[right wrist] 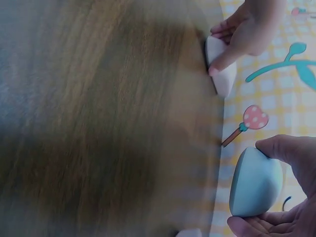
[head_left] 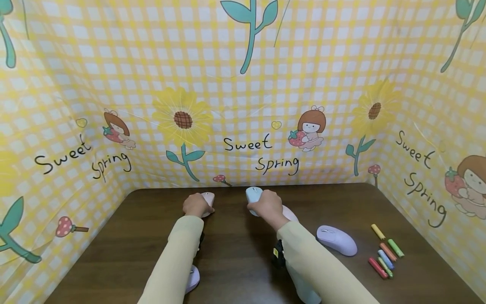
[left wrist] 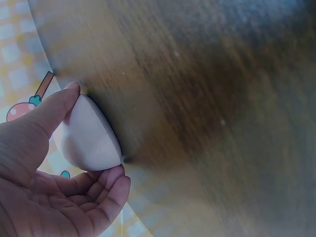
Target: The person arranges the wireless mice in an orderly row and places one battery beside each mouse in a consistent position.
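Near the table's back edge, my left hand (head_left: 196, 205) grips a pale pink computer mouse (head_left: 208, 198) by its sides. The left wrist view has the thumb on one side of this mouse (left wrist: 88, 136) and the fingertips on the other. To the right, my right hand (head_left: 269, 207) holds a light blue mouse (head_left: 253, 194), likewise between thumb and fingers. Its rounded back (right wrist: 257, 182) faces the right wrist camera. Just right of that hand lies another pale pink mouse (head_left: 290, 213), partly hidden by the hand and wrist.
A lavender mouse (head_left: 336, 240) lies right of the right forearm. Beyond it are several short coloured sticks (head_left: 387, 251). Another lavender mouse (head_left: 193, 278) is partly under the left forearm; a pale bluish object (head_left: 306, 291) shows below the right sleeve. Checked cloth (head_left: 243, 97) encloses the brown table (head_left: 235, 253).
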Motion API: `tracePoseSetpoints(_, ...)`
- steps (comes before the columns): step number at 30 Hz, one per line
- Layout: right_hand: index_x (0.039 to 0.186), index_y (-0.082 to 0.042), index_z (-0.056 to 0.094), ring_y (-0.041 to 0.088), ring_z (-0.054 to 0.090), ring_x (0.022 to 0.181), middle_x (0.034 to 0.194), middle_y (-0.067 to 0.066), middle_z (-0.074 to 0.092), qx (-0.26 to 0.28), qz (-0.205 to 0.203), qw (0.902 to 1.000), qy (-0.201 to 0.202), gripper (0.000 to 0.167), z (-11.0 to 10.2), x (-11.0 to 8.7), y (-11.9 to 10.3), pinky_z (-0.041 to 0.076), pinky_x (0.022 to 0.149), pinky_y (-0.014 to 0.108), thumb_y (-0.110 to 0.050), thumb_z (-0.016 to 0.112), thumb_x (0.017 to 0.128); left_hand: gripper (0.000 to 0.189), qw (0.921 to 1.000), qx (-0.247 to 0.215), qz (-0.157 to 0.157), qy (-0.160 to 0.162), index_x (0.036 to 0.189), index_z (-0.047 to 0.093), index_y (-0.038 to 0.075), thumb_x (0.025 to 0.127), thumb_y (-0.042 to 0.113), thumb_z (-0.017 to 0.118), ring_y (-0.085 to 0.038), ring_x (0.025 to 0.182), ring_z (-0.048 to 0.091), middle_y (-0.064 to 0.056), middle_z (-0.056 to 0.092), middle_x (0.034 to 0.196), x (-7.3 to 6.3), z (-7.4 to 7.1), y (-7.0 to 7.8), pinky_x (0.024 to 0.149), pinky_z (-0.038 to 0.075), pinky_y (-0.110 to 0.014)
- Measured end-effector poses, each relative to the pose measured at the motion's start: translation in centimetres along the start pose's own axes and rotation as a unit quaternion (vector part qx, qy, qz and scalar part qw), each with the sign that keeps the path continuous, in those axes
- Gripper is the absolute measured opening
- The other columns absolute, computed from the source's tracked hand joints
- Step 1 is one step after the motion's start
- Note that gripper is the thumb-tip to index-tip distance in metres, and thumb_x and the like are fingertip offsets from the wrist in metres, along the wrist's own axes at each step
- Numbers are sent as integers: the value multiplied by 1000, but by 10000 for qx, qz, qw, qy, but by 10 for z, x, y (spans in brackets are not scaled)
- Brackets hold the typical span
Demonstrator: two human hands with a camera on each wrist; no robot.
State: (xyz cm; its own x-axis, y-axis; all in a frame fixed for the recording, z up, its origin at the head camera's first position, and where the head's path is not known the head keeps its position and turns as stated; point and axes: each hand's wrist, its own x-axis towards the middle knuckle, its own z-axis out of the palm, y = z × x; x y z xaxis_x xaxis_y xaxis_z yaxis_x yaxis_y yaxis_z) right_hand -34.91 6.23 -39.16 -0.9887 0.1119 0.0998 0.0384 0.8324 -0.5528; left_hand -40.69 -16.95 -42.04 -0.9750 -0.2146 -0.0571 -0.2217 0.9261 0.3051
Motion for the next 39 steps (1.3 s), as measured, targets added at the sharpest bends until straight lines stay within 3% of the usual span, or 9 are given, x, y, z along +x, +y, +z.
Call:
tracePoseSetpoints(21,90,-2,67,27,58,68,79,11,61,233,483,9985,121,40,26,26,3,49,58,39,-35,80,73,71,9999,119,-108,-26,117,58,-9,72,39,84,-37,91,62,-27,61,105,0,0,3,71,53,-47)
tracePoseSetpoints(39,86,-2,69,29,60,71,78,11,63,37,287,9996,41,33,39,36,8,51,63,42,-31,81,74,72,9998,186,-83,-71,116,59,-9,70,41,85,-34,88,61,-24,61,102,3,0,1,70,52,-45)
